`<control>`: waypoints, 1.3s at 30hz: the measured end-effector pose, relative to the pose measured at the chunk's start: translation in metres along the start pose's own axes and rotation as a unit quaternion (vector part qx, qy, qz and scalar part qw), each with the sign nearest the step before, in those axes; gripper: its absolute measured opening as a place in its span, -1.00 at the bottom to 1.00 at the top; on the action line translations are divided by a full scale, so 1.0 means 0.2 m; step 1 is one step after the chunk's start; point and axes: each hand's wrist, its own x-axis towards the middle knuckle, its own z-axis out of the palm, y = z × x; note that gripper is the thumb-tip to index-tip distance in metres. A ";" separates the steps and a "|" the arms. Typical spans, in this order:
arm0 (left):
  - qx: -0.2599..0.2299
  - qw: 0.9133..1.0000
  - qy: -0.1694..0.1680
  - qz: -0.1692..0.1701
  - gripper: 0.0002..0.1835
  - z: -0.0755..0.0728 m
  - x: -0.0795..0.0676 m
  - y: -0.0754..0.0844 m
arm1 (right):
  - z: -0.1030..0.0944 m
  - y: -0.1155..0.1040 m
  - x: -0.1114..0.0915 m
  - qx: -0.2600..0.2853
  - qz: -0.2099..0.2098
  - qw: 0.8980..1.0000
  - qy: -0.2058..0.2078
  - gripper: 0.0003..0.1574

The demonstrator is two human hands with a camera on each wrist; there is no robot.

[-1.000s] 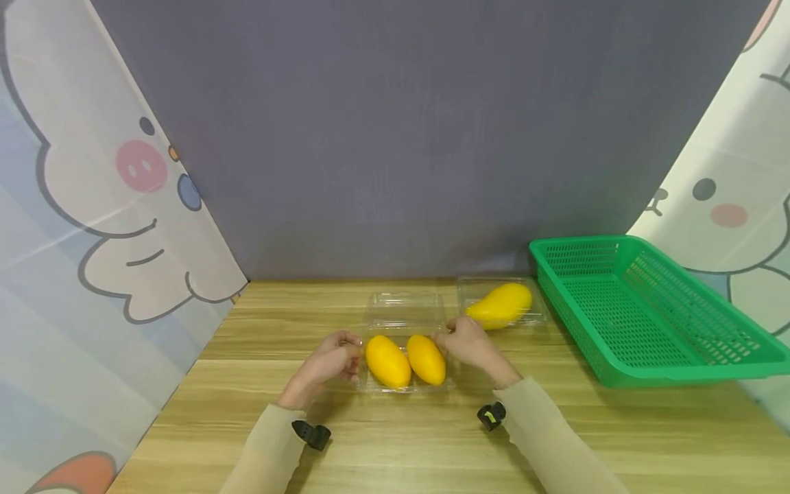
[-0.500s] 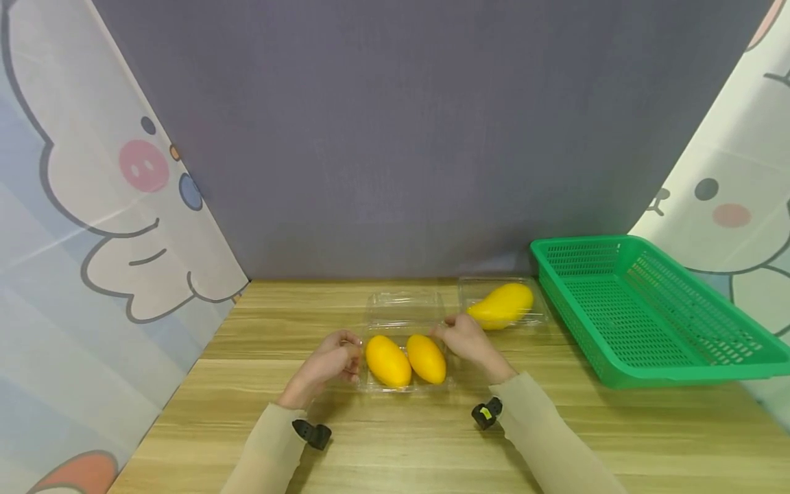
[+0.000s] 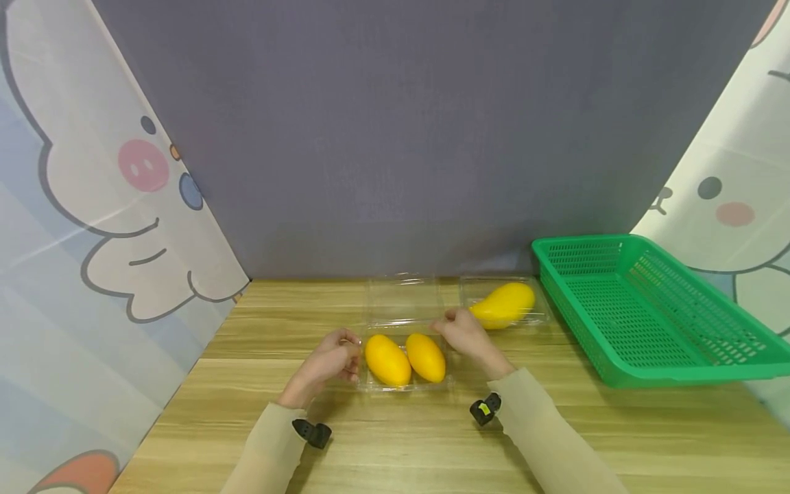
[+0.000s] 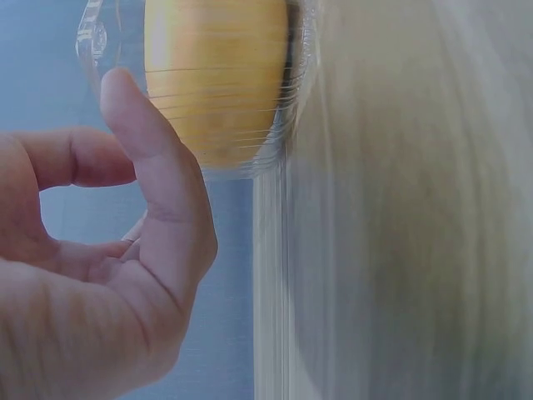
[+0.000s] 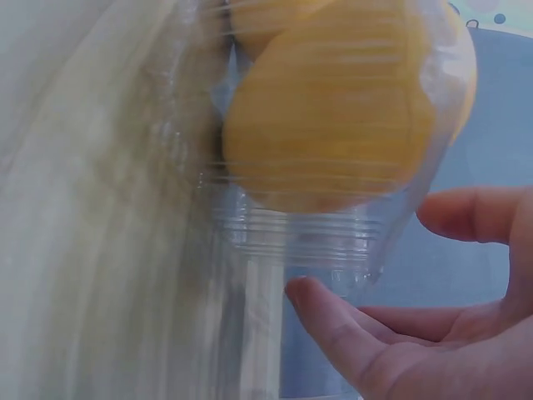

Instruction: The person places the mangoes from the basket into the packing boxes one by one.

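Observation:
Two mangoes (image 3: 387, 361) lie side by side in a clear plastic clamshell box (image 3: 401, 390), its lid (image 3: 404, 302) folded back towards the wall. My left hand (image 3: 333, 357) is at the box's left side, fingers loosely bent; in the left wrist view its thumb tip overlaps the rim. At the far right corner, near the hinge, is my right hand (image 3: 465, 335). The right wrist view shows its thumb and forefinger apart, close beside the plastic, with nothing pinched between them.
Behind the right hand stands another clear plastic box (image 3: 465, 285) with a longer yellow mango-like fruit (image 3: 505, 305) in it. A green perforated basket (image 3: 605, 363) stands at the right. The grey wall (image 3: 389, 137) borders the wooden table (image 3: 395, 453) at the back.
The clamshell lid has tipped further back and now lies flatter towards the wall. My right hand has shifted slightly back and left. The left hand and the mangoes have hardly moved.

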 end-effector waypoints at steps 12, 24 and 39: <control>-0.007 1.000 0.008 -0.001 -0.72 0.00 0.00 0.00 | -0.03 -0.04 0.02 -0.008 -0.008 1.000 -0.001 -0.12; -0.008 1.000 0.013 -0.008 -0.71 0.00 0.01 -0.01 | -0.07 -0.10 0.06 0.003 -0.027 0.999 0.030 -0.15; -0.002 1.000 0.011 -0.003 -0.73 -0.01 0.01 -0.01 | -0.17 -0.18 0.05 0.027 -0.064 0.997 0.042 -0.27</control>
